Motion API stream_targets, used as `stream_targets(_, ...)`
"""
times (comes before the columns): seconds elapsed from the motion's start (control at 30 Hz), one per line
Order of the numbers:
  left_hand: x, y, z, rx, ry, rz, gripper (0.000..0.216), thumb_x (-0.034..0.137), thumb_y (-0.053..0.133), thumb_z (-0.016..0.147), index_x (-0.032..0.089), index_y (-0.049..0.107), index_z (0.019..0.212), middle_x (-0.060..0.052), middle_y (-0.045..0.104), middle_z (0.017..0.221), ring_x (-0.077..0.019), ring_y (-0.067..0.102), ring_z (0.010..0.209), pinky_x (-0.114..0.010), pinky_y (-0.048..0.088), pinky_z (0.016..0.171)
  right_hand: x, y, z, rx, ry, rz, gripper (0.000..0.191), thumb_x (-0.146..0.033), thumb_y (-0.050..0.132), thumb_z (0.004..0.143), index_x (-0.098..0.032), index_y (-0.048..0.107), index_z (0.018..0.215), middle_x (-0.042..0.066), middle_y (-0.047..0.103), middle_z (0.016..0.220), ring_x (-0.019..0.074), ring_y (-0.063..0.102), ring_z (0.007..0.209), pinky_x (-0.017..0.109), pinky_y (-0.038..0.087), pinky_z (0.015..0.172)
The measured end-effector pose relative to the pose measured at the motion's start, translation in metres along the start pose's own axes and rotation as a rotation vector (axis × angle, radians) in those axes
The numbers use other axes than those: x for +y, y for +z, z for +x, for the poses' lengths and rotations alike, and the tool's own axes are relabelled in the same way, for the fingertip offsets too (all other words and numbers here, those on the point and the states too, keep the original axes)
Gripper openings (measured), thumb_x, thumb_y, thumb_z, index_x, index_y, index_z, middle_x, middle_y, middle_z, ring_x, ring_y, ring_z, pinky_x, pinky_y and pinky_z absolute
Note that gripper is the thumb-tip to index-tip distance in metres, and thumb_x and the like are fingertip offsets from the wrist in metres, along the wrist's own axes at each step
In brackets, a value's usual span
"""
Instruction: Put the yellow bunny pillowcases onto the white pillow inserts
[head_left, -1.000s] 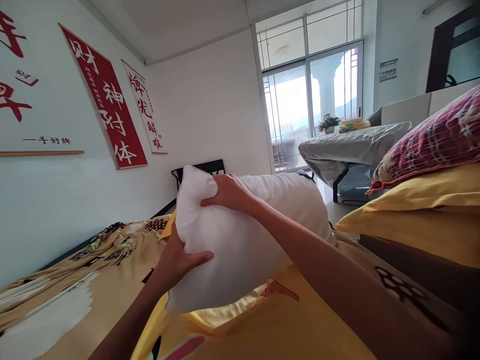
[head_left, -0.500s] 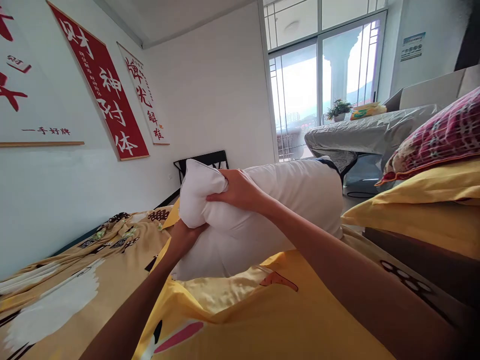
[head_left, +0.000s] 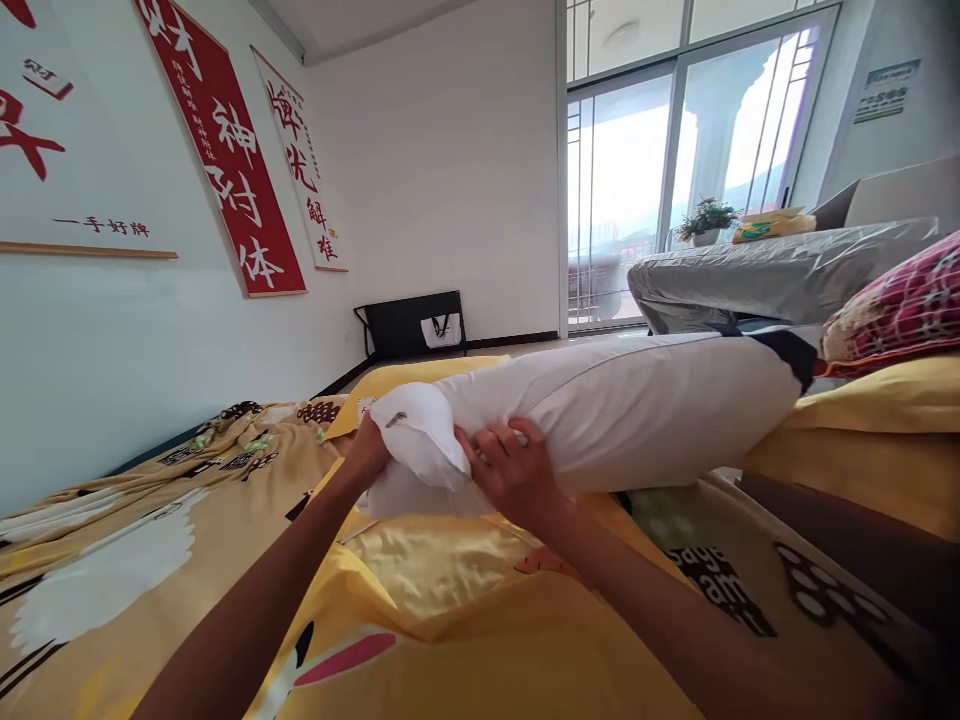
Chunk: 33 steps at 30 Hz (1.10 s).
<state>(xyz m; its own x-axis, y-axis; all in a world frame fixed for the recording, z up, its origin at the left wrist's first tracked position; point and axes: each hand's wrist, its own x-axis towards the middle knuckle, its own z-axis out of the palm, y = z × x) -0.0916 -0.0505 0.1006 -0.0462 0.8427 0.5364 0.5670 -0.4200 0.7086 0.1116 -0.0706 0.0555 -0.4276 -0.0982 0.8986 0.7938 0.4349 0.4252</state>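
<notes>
A long white pillow (head_left: pixel 622 410) lies almost level above a yellow cartoon-print pillowcase (head_left: pixel 480 620) spread in front of me. My left hand (head_left: pixel 369 452) grips the pillow's near corner from the left, fingers closed into the fabric. My right hand (head_left: pixel 514 472) clamps the same near end from the front, fingers curled round the bunched stuffing. The pillow's far end reaches towards a stack of pillows on the right.
A yellow pillow (head_left: pixel 870 430) with a red patterned pillow (head_left: pixel 892 310) on top lies at the right. A patterned beige blanket (head_left: pixel 150 520) covers the bed at the left. Behind stand a covered table (head_left: pixel 757 275), a black folding stand (head_left: pixel 411 322) and glass doors (head_left: pixel 675 190).
The pillow has swung down from tilted to nearly level. My right hand moved from the top of the corner down to its front side. Both hands sank lower.
</notes>
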Motion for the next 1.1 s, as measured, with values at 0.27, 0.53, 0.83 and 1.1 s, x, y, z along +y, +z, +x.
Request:
stream_targets(0.27,-0.047,-0.026,-0.035,-0.297,-0.005,-0.013,0.089,0.047,0.075,0.061,0.015,0.04,0.137,-0.016,0.053,0.135,-0.0307,0.051,0.122,-0.041,0.044,0.1,0.041,0.015,0.029,-0.079,0.138,0.087,0.04,0.001,0.045,0.07,-0.016,0.058,0.103,0.005,0.053,0.076,0.0209,0.044,0.077,0.036,0.031,0.081)
stream_targets(0.53,-0.07,0.01,-0.044,-0.008,-0.52,-0.545,0.047,0.037,0.078,0.064,0.012,0.066,0.102,-0.013,0.07,0.101,-0.0296,0.065,0.1,-0.037,0.053,0.085,0.022,0.04,0.029,0.061,0.108,0.009,0.024,-0.003,0.045,0.081,-0.015,0.06,0.096,0.002,0.054,0.067,0.0186,0.044,0.071,0.035,0.033,0.079)
stream_targets(0.83,-0.062,0.036,-0.032,0.365,-0.936,-0.946,0.033,0.007,0.055,0.073,0.014,0.06,0.105,-0.001,0.062,0.062,-0.0166,0.06,0.049,-0.029,0.052,0.052,-0.032,0.06,-0.03,-0.179,0.002,0.146,0.045,-0.032,0.048,0.088,-0.009,0.054,0.127,0.012,0.064,0.103,0.0243,0.049,0.103,0.047,0.028,0.103)
stream_targets(1.1,-0.036,0.047,-0.015,0.379,-0.95,-1.132,0.036,0.005,0.048,0.078,0.02,0.057,0.11,0.0,0.065,0.071,-0.0139,0.061,0.053,-0.025,0.052,0.055,-0.041,0.054,-0.06,-0.461,0.12,0.199,0.083,-0.073,0.065,0.065,-0.012,0.058,0.122,0.018,0.052,0.133,0.0332,0.04,0.124,0.057,0.018,0.111)
